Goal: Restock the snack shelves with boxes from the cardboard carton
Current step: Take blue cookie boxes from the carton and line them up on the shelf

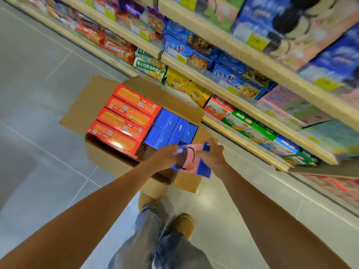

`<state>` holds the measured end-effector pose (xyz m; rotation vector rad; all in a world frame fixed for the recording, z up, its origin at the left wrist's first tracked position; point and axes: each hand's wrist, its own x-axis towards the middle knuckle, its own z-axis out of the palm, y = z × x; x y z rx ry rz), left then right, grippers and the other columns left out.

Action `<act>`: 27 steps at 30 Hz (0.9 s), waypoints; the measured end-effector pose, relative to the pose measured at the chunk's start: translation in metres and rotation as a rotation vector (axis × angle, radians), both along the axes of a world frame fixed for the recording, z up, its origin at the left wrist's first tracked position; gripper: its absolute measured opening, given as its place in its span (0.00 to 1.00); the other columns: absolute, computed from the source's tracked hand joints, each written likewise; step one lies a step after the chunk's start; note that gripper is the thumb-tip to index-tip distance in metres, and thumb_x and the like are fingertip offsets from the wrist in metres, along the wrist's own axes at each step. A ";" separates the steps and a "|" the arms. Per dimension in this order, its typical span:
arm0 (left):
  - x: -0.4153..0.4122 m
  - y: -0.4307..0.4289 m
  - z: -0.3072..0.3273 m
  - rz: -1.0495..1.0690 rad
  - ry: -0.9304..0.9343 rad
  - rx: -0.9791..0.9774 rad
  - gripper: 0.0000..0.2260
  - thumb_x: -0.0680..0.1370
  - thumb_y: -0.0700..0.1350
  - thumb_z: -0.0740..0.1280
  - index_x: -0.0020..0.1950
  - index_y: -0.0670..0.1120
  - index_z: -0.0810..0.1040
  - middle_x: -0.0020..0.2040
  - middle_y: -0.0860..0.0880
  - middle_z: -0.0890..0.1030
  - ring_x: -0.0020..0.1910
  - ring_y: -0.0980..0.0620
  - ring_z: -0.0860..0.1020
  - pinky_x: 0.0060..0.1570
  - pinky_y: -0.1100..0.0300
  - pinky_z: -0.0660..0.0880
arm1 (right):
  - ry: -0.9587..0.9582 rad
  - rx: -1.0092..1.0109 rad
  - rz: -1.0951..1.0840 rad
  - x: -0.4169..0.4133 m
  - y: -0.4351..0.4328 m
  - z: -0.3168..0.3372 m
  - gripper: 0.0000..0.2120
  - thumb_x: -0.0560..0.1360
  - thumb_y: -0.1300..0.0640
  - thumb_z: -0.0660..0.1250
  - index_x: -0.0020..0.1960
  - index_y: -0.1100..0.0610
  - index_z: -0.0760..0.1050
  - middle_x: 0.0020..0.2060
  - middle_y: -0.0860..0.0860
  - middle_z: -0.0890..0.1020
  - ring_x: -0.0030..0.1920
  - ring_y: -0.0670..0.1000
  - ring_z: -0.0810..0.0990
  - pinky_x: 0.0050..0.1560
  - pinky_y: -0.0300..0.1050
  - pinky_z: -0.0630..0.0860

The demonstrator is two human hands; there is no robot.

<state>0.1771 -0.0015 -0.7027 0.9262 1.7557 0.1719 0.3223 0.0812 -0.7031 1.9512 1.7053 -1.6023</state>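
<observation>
An open cardboard carton [91,101] stands on the floor below the shelves. Inside it lie several red boxes [124,121] on the left and several blue boxes [171,129] on the right. I hold a pink and blue cookie box [192,162] just above the carton's near right corner. My left hand [165,154] grips its left end and my right hand [210,154] grips its right end. The snack shelves [229,98] rise to the right, filled with packets and boxes.
Grey tiled floor [38,94] spreads to the left of the carton. My legs in jeans and tan shoes [184,224] stand just behind the carton. Yellow price tags [256,42] line the shelf edges overhead.
</observation>
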 end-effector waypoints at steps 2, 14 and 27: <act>0.003 0.014 0.035 -0.010 0.014 0.043 0.20 0.78 0.35 0.58 0.71 0.40 0.65 0.72 0.43 0.67 0.67 0.45 0.69 0.61 0.56 0.69 | 0.088 -0.045 -0.045 0.005 0.010 0.037 0.22 0.71 0.65 0.68 0.63 0.56 0.67 0.54 0.55 0.70 0.47 0.54 0.74 0.44 0.44 0.71; 0.011 0.108 0.331 -0.292 -0.065 0.276 0.33 0.69 0.66 0.66 0.64 0.45 0.71 0.60 0.40 0.77 0.58 0.42 0.76 0.55 0.46 0.72 | 0.415 0.085 -0.014 0.034 0.091 0.345 0.20 0.72 0.63 0.70 0.60 0.52 0.71 0.50 0.48 0.76 0.42 0.48 0.76 0.40 0.43 0.74; 0.005 0.142 0.575 -0.214 0.050 0.852 0.14 0.79 0.49 0.63 0.64 0.48 0.74 0.57 0.54 0.77 0.58 0.57 0.74 0.52 0.67 0.70 | 0.596 0.474 0.051 0.035 0.136 0.610 0.22 0.68 0.56 0.73 0.59 0.52 0.72 0.55 0.52 0.77 0.52 0.53 0.79 0.49 0.48 0.76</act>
